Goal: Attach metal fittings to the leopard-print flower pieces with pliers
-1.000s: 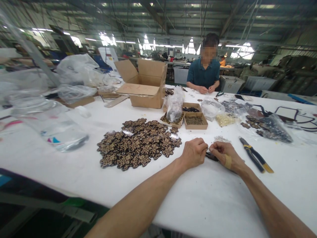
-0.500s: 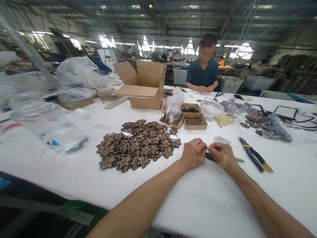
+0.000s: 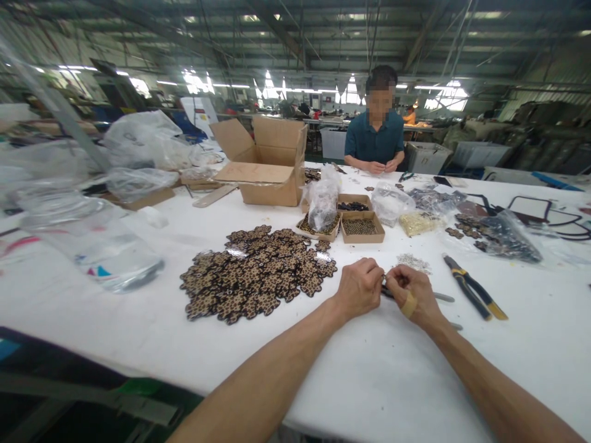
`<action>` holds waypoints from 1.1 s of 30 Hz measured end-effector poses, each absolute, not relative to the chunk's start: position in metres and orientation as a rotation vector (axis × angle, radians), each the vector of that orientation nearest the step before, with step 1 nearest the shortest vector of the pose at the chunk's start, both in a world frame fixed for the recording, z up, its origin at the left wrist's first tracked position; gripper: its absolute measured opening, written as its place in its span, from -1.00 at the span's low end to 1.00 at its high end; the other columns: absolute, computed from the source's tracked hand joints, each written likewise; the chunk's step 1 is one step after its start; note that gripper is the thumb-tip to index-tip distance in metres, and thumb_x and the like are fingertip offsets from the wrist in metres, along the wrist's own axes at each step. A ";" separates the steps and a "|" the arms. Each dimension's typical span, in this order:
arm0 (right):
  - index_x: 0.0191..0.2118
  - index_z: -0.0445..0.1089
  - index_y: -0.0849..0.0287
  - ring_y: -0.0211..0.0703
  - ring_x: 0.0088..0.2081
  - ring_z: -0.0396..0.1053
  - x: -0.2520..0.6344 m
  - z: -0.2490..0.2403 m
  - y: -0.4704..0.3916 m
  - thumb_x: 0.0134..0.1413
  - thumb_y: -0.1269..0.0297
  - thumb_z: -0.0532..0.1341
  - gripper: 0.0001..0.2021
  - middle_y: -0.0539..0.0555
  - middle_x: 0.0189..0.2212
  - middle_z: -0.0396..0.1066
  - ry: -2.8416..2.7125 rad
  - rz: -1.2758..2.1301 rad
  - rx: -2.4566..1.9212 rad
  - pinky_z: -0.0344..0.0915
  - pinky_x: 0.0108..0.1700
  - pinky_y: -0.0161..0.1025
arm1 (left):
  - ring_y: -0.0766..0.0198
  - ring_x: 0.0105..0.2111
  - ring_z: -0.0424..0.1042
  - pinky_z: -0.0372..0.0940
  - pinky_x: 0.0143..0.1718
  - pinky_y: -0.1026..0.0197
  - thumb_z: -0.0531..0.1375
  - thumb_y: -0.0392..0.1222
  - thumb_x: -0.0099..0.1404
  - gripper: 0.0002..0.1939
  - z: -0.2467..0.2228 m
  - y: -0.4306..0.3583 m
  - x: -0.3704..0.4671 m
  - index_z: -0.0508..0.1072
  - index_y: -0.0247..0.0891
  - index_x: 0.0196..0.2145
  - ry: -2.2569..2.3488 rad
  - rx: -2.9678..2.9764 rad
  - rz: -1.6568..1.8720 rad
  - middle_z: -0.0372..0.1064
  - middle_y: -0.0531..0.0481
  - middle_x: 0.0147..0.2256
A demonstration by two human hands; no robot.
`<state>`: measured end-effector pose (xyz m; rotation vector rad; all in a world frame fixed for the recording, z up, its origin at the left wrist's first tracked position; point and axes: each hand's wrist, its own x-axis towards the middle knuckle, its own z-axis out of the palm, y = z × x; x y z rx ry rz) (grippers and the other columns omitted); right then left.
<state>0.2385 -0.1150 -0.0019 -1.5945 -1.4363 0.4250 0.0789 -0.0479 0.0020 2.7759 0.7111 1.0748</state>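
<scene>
Small piece point(image 3: 384, 277): located between the fingertips of both hands, right of the left hand point(image 3: 362, 287) and left of the right hand point(image 3: 412, 291). Too small to identify; its long axis cannot be told. Both hands are at it, neither clearly nearer.

Left hand: fingers curled in, tips pinched narrow on the piece. Right hand: thumb and forefinger brought together on it; a tan strip point(image 3: 409, 304) is wrapped near the thumb.

Grey-handled tool point(image 3: 386, 293): under the right hand, which covers its middle. Dark head points toward the left hand; the long axis runs rightward, two handle ends showing beyond the wrist. Whether the right hand grips it cannot be told.

Silvery bits point(image 3: 413, 263): loose on the surface point(image 3: 369, 375), just beyond the right hand. Yellow-and-black pliers point(image 3: 471, 284): to its right, apart, lying obliquely, handle ends toward the wearer.

Patterned flower-shaped pieces point(image 3: 258, 271): heaped left of the left hand.

Containers, beyond the hands: front box point(image 3: 369, 238), small bronze-coloured parts; rear box point(image 3: 354, 197), black parts; left box point(image 3: 318, 235), brassy parts, partly hidden by a clear bag point(image 3: 322, 200). Open carton point(image 3: 272, 195): flaps spread, contents not visible. Clear packet point(image 3: 419, 224): pale yellow bits inside.
</scene>
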 end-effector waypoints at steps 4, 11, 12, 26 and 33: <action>-0.41 0.39 0.14 -0.20 -0.51 0.26 0.250 0.007 -0.115 0.18 0.09 0.17 -0.75 0.02 -0.53 0.39 -1.584 0.394 -1.589 0.19 -0.44 -0.26 | 0.18 -0.27 0.41 0.28 -0.29 0.15 0.08 -0.27 0.37 -0.83 0.002 -0.048 0.078 0.48 -0.25 -0.28 0.748 2.726 1.109 0.43 -0.11 -0.30; -0.20 0.41 0.13 -0.04 -0.27 0.38 0.309 0.027 -0.129 -0.09 -0.06 0.39 -0.57 0.11 -0.27 0.47 -2.082 0.393 -1.850 0.26 -0.24 -0.19 | 0.21 -0.28 0.42 0.29 -0.28 0.17 0.12 -0.26 0.36 -0.86 0.005 -0.040 0.068 0.49 -0.25 -0.28 0.789 2.630 1.246 0.44 -0.09 -0.32; -0.19 0.42 0.13 -0.03 -0.25 0.39 0.313 0.028 -0.131 -0.16 -0.06 0.43 -0.53 0.12 -0.25 0.47 -2.139 0.448 -1.882 0.26 -0.24 -0.20 | 0.21 -0.28 0.42 0.29 -0.28 0.17 0.12 -0.26 0.36 -0.86 0.006 -0.039 0.066 0.49 -0.25 -0.29 0.789 2.624 1.268 0.44 -0.09 -0.32; -0.50 0.37 0.18 -0.26 -0.54 0.14 0.291 0.021 -0.126 -0.14 0.08 0.31 -0.74 -0.06 -0.64 0.28 -1.757 0.805 -1.855 -0.01 -0.48 -0.28 | 0.22 -0.28 0.45 0.30 -0.27 0.20 0.14 -0.28 0.36 -0.89 0.028 -0.037 0.037 0.48 -0.24 -0.27 0.836 2.557 1.464 0.46 -0.07 -0.32; -0.44 0.44 0.19 -0.21 -0.49 0.25 0.284 0.023 -0.126 -0.19 0.02 0.38 -0.68 0.01 -0.52 0.41 -1.810 0.701 -1.804 0.10 -0.47 -0.29 | 0.21 -0.24 0.45 0.34 -0.19 0.17 0.14 -0.28 0.38 -0.89 0.024 -0.028 0.053 0.48 -0.23 -0.25 0.768 2.491 1.486 0.46 -0.08 -0.29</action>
